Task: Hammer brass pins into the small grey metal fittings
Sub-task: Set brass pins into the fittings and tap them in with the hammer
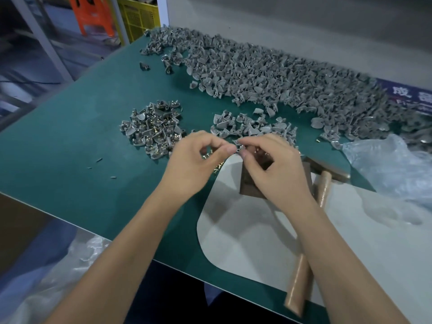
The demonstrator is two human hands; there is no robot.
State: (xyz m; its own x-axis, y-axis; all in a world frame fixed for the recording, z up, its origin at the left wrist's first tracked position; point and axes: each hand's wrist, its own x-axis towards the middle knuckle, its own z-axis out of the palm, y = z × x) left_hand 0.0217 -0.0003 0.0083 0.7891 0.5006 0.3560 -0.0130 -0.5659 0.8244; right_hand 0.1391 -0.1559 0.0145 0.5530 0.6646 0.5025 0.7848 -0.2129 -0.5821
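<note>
Left hand (pixel 198 155) and right hand (pixel 266 160) both pinch one grey fitting (pixel 238 149) above the tabletop (pixel 81 136); a small pinned pile (pixel 153 127) looks done; a far larger unpinned heap (pixel 268 73) remains; hammer (pixel 301 286) lies unused.

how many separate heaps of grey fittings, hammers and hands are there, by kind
heaps of small grey metal fittings: 3 (far heap, left heap with brass pins, middle heap)
wooden-handled hammer: 1
hands: 2 (left hand, right hand)
total: 6
</note>
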